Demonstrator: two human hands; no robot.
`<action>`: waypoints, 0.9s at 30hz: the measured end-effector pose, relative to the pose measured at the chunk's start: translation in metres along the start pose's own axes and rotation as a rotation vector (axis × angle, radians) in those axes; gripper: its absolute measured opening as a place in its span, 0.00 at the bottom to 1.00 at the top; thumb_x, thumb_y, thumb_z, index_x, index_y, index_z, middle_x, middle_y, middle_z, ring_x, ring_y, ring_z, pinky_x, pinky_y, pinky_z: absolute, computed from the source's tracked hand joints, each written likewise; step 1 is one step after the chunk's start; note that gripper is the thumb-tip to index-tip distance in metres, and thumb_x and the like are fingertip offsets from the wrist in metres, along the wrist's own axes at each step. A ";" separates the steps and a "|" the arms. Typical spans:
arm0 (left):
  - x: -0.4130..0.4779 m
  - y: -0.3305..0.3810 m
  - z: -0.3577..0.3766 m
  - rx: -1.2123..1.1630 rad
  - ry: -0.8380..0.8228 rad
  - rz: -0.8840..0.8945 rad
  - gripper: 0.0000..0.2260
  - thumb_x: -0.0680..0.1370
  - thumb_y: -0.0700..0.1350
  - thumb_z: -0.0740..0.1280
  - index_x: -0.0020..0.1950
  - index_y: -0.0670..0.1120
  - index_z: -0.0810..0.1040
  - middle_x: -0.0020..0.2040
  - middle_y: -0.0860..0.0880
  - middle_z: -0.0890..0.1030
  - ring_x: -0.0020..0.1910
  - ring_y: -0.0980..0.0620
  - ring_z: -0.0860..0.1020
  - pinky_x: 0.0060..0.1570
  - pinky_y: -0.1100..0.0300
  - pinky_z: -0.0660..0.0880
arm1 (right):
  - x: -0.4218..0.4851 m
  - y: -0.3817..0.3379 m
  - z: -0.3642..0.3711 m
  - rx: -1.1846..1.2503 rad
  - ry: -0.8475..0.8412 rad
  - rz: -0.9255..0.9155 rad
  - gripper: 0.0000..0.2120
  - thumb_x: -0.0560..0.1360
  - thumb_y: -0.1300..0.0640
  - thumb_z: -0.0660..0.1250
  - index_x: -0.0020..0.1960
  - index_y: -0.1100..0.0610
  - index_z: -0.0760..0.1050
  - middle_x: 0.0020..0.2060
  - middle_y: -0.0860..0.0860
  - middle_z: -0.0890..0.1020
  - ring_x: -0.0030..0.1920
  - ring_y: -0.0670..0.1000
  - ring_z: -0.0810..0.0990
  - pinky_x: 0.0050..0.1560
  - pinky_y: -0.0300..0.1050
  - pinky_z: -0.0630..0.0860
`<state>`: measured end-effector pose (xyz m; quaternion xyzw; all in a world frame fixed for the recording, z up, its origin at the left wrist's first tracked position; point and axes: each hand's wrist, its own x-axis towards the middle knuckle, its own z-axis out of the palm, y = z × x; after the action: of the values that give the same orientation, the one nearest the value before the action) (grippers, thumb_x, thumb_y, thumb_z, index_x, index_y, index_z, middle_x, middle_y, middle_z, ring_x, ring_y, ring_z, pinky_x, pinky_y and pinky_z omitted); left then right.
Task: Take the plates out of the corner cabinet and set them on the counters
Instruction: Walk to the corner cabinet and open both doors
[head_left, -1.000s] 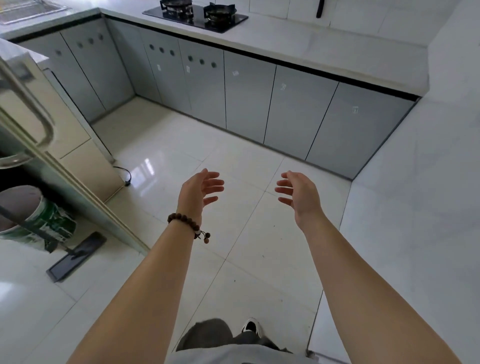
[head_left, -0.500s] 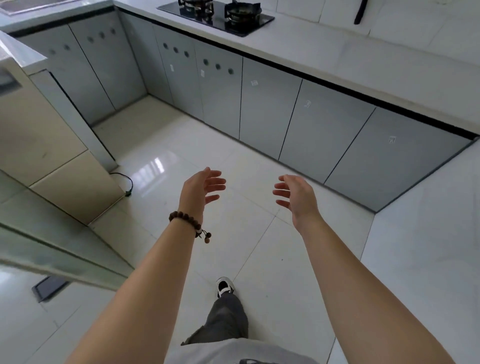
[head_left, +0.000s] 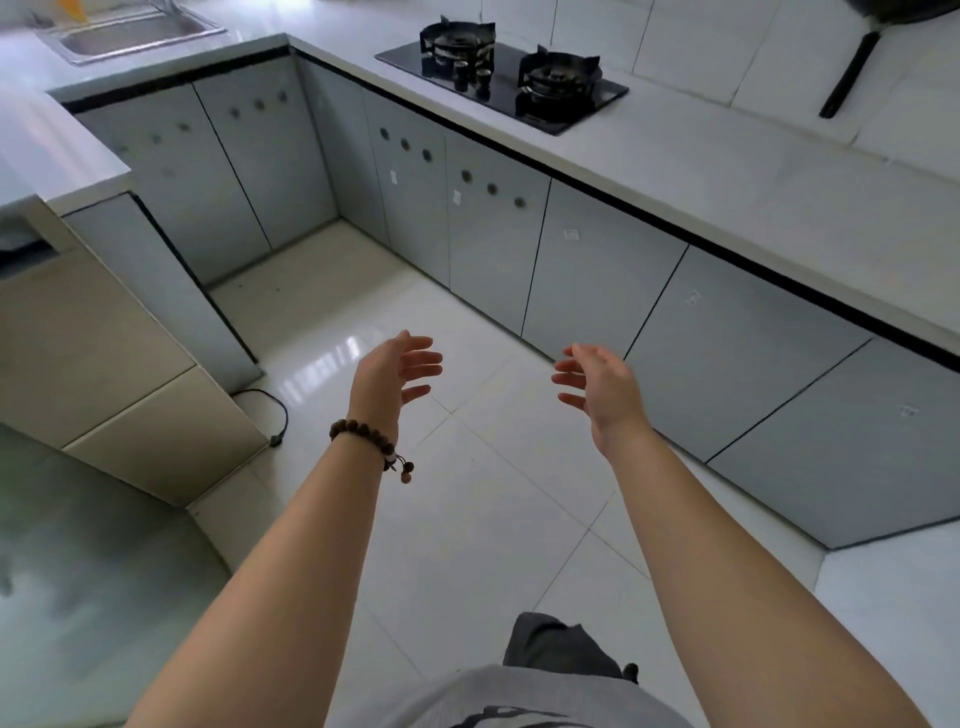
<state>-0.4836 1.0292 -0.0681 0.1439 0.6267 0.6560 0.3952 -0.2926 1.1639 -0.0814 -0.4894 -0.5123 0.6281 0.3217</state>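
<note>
View swung nearer the corner cabinet, doors shut, no plates visible; left hand and right hand empty, fingers loosely spread: approach stage.

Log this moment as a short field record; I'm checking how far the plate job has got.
left hand: open, empty, held out over the tile floor; bead bracelet on the wrist
right hand: open, empty, apart from the left
cabinet doors: all in view closed
plates: none in view
counter: carries a gas hob
sink: far left
</note>
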 end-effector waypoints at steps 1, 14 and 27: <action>0.015 0.003 0.001 -0.002 0.011 -0.005 0.14 0.81 0.49 0.58 0.50 0.44 0.81 0.46 0.45 0.84 0.46 0.48 0.82 0.45 0.56 0.77 | 0.017 -0.003 0.005 0.001 -0.004 0.006 0.09 0.78 0.53 0.61 0.48 0.56 0.77 0.45 0.54 0.81 0.44 0.51 0.81 0.49 0.52 0.78; 0.247 0.067 0.058 -0.063 0.239 0.019 0.14 0.82 0.48 0.57 0.52 0.42 0.79 0.49 0.42 0.83 0.48 0.46 0.81 0.50 0.53 0.76 | 0.292 -0.071 0.076 -0.060 -0.201 -0.006 0.08 0.77 0.53 0.62 0.46 0.56 0.77 0.42 0.52 0.81 0.42 0.51 0.81 0.41 0.47 0.76; 0.406 0.114 0.062 -0.105 0.464 0.016 0.15 0.82 0.48 0.56 0.53 0.41 0.79 0.48 0.42 0.83 0.48 0.46 0.82 0.53 0.51 0.76 | 0.473 -0.119 0.177 -0.111 -0.388 0.042 0.08 0.79 0.55 0.61 0.49 0.58 0.76 0.43 0.53 0.80 0.43 0.51 0.81 0.47 0.50 0.77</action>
<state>-0.7421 1.3679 -0.0749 -0.0268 0.6645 0.7064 0.2423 -0.6193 1.5658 -0.1025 -0.3869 -0.5881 0.6881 0.1763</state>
